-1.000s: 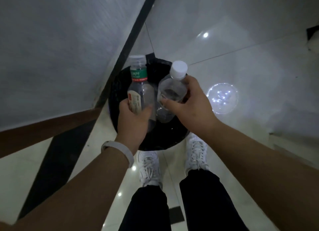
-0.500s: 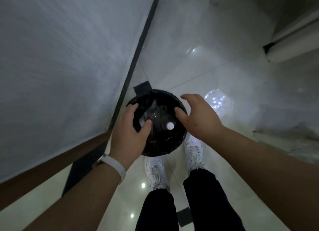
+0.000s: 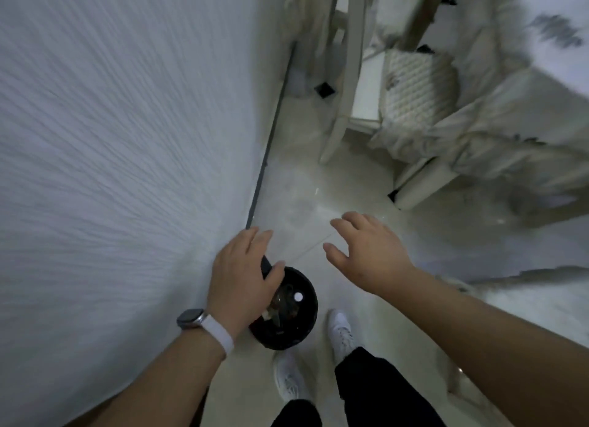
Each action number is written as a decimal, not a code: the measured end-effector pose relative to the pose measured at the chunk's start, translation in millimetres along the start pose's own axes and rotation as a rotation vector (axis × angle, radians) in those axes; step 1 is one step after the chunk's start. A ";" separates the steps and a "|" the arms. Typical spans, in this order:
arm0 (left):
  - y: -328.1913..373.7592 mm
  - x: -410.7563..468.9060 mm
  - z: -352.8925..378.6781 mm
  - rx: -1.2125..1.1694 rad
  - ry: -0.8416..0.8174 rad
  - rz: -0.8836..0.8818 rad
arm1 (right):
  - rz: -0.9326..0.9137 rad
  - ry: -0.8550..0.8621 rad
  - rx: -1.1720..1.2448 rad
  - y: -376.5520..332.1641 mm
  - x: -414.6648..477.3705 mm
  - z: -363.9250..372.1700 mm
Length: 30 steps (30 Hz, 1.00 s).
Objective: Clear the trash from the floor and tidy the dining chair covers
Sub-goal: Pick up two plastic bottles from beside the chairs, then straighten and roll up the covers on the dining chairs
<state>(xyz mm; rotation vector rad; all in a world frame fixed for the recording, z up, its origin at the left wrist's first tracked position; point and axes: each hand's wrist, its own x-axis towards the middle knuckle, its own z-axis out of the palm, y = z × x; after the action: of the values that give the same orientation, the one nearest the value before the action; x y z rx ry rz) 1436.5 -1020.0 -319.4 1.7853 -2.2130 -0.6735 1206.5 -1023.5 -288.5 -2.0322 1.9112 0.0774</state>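
Black and round, the trash bin [image 3: 294, 327] stands on glossy pale tile by the textured wall, clear plastic bottles [image 3: 288, 302] with a white cap inside. Left hand [image 3: 240, 283] hangs above its rim, fingers loosely spread, empty. Right hand [image 3: 369, 254] hovers apart, fingers splayed. Quilted cream chair cover [image 3: 417, 85] lies beyond.

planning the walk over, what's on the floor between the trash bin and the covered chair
Nothing: the head view shows only bare pale floor between the black trash bin and the covered chair.
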 end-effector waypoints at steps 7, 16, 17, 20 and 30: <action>86.6 23.6 -69.8 0.049 0.106 0.165 | 0.037 0.113 0.007 31.0 -32.9 -99.9; 205.6 98.4 -93.2 0.147 0.116 0.329 | 0.032 0.255 -0.019 126.5 -26.0 -216.2; 221.1 110.7 -95.0 0.158 0.116 0.342 | 0.037 0.265 -0.022 140.0 -25.2 -229.4; 269.9 148.4 -104.8 0.189 0.147 0.392 | 0.024 0.321 -0.051 181.0 -19.3 -265.3; 357.2 210.6 -129.9 0.197 0.269 0.524 | -0.031 0.413 -0.077 251.8 6.7 -332.9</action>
<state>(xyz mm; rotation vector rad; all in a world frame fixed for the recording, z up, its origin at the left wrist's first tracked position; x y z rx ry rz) 1135.2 -1194.4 -59.3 1.1856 -2.4577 -0.1022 896.0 -1133.0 -31.9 -2.2665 2.1380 -0.3043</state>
